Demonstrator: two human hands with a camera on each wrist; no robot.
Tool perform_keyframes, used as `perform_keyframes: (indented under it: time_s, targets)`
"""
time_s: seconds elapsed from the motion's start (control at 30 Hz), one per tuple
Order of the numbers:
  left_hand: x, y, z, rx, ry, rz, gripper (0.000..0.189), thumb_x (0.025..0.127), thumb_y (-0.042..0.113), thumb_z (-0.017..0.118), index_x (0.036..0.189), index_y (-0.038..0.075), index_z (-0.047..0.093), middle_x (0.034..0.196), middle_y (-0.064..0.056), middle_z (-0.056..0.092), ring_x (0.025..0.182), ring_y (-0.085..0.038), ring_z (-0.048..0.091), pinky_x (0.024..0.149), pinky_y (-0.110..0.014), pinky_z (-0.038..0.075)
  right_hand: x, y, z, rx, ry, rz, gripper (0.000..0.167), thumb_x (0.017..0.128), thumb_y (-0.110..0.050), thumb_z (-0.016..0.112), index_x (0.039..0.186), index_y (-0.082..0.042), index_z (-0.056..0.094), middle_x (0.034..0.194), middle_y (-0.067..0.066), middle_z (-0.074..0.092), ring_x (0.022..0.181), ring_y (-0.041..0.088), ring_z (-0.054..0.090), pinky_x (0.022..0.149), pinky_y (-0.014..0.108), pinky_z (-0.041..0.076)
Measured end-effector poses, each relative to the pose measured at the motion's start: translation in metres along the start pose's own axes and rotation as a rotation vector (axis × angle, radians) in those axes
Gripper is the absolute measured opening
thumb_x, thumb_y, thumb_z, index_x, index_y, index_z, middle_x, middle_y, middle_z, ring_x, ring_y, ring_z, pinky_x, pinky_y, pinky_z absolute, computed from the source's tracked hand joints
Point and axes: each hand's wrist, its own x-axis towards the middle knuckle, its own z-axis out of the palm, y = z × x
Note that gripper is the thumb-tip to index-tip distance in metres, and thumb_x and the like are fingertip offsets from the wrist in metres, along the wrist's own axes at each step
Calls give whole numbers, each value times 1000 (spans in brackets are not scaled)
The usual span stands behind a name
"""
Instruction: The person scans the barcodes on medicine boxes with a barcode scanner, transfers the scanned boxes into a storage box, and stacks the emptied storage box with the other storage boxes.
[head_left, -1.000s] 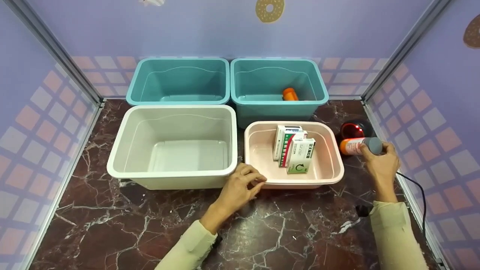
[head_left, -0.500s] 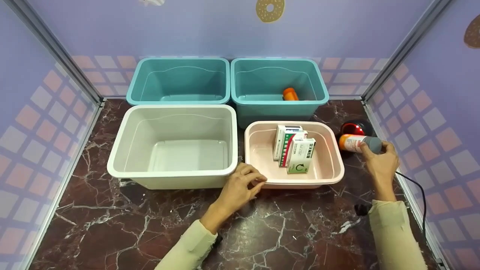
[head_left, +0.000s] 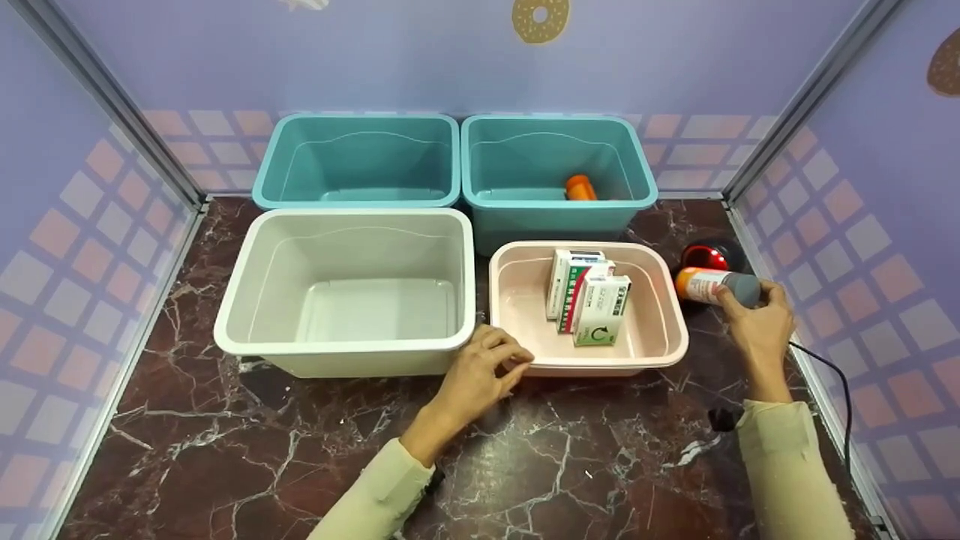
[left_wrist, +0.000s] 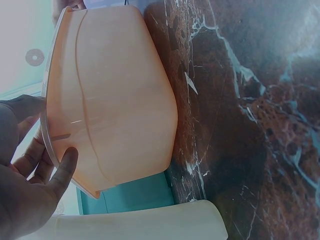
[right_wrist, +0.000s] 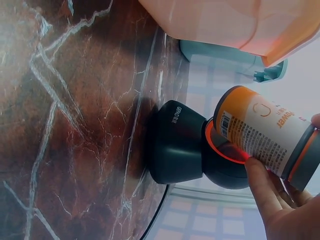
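My right hand [head_left: 761, 330] grips an orange bottle [head_left: 702, 286] by its grey cap end, holding it tilted sideways. The bottle's white label and barcode face a black desktop barcode scanner [right_wrist: 182, 145] glowing red in the right wrist view. My left hand [head_left: 480, 371] pinches the near-left rim of a pale pink tub [left_wrist: 120, 95], with fingers on both sides of the rim. Inside that tub, medicine boxes [head_left: 602, 311] stand upright, one behind another.
A white bin [head_left: 345, 348] stands left of the pink tub. Behind are two teal bins, a left one [head_left: 356, 205] and a right one [head_left: 559, 204] with an orange bottle [head_left: 580, 187] inside. The scanner's cable [head_left: 846, 397] runs along the right wall.
My right hand has shifted the bottle slightly left and away from me, close to the scanner. The left hand and the bins stay where they were.
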Motion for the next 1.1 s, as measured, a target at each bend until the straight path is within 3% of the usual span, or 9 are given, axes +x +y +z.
perform_keyframes:
  time_s: [0.23, 0.33, 0.47, 0.97, 1.1]
  targets:
    - [0, 0, 0, 8, -1, -3, 9, 86, 19, 77, 95, 18, 77, 94, 4, 66, 103, -16, 57, 95, -30, 51, -1, -1, 0, -6, -21, -19, 60, 83, -36, 73, 134, -9, 56, 126, 17, 64, 111, 24, 58, 85, 22, 39]
    - [0, 0, 0, 15, -2, -6, 9, 86, 19, 77, 95, 18, 77, 95, 4, 66, 103, -16, 57, 95, -31, 51, 0, -1, 0, 15, -20, -36, 59, 82, -32, 75, 135, -12, 58, 126, 15, 65, 107, 18, 58, 82, 17, 37]
    - [-1, 1, 0, 19, -8, -17, 10, 86, 19, 78, 95, 18, 77, 95, 3, 66, 103, -16, 57, 95, -31, 50, 0, -1, 1, 34, -20, -60, 59, 80, -30, 77, 135, -15, 59, 125, 11, 64, 105, 12, 56, 83, 17, 36]
    - [0, 1, 0, 10, 1, -11, 10, 85, 18, 78, 95, 19, 77, 95, 5, 66, 102, -16, 57, 97, -31, 49, 0, 1, 3, 44, -27, -94, 60, 77, -19, 77, 134, -16, 59, 128, 11, 64, 106, 15, 55, 84, 19, 35]
    - [-1, 1, 0, 9, 7, -11, 10, 85, 18, 78, 95, 18, 77, 94, 5, 66, 101, -15, 57, 95, -31, 50, 1, 2, 4, 46, -15, -105, 59, 77, -21, 79, 133, -16, 61, 127, 11, 66, 103, 8, 56, 84, 17, 35]
